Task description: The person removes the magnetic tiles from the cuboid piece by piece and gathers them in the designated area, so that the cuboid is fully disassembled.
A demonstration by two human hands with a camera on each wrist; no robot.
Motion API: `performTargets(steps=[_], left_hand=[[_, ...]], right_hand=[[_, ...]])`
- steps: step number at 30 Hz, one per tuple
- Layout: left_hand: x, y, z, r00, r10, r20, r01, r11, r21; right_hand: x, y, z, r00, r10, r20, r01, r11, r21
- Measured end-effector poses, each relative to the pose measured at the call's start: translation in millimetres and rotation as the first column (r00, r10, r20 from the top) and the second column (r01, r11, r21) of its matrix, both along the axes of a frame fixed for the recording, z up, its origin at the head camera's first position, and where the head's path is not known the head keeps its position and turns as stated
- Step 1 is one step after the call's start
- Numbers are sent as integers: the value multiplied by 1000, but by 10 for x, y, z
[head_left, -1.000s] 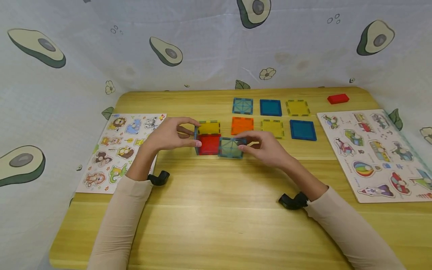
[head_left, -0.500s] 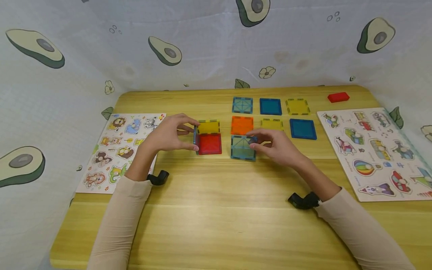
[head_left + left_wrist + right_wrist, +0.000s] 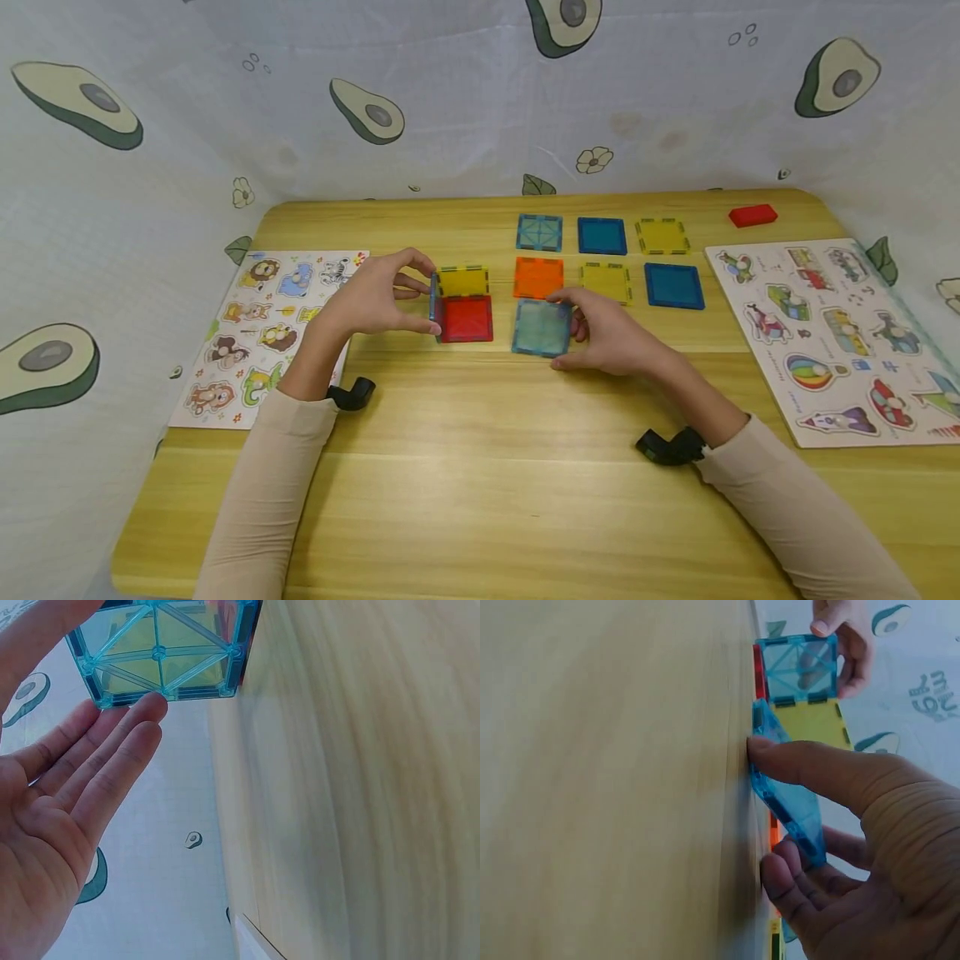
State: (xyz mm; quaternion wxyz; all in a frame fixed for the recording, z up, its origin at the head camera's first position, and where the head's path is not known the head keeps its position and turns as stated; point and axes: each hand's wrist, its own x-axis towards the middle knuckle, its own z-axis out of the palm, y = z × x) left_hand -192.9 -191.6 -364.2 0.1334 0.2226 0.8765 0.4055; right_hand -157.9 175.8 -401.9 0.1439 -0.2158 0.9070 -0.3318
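Note:
My left hand (image 3: 375,292) holds an upright light-blue magnetic tile (image 3: 159,652) by its edges, thumb on the near side. This tile stands along the left edge of a flat red tile (image 3: 467,319). A yellow tile (image 3: 463,281) stands upright at the red tile's far edge. Right of these, my right hand (image 3: 611,337) grips another light-blue tile (image 3: 542,327) between thumb and fingers. In the right wrist view that tile is tilted, its thumb-side edge close to the table. An orange tile (image 3: 537,277) lies just beyond it.
Further tiles lie behind and to the right: light blue (image 3: 539,232), dark blue (image 3: 602,237), yellow (image 3: 662,237), yellow (image 3: 609,282) and dark blue (image 3: 674,286). A red block (image 3: 752,216) sits far right. Picture puzzle boards flank the work, animals (image 3: 258,358) left, vehicles (image 3: 840,350) right.
My right hand has moved right with its light-blue tile, away from the red tile. Its thumb has shifted from the tile's face to the near edge. The left hand stays nearly still.

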Motion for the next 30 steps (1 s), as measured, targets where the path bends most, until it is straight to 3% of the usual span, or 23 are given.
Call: performTargets(steps=[6, 19, 24, 30], left_hand=[[-5, -5, 1, 1000, 5, 3, -5, 1000, -15], [4, -1, -13, 1000, -3, 13, 3, 1000, 10], [6, 1, -16, 1000, -1, 26, 1, 1000, 14], [3, 3, -16, 1000, -3, 30, 2, 1000, 9]], right_hand=[[-9, -28, -24, 998, 36, -45, -33, 998, 52], [-10, -7, -20, 997, 74, -30, -72, 994, 84], [2, 6, 12, 999, 34, -19, -33, 998, 47], [-14, 20, 77, 999, -45, -25, 43, 996, -76]])
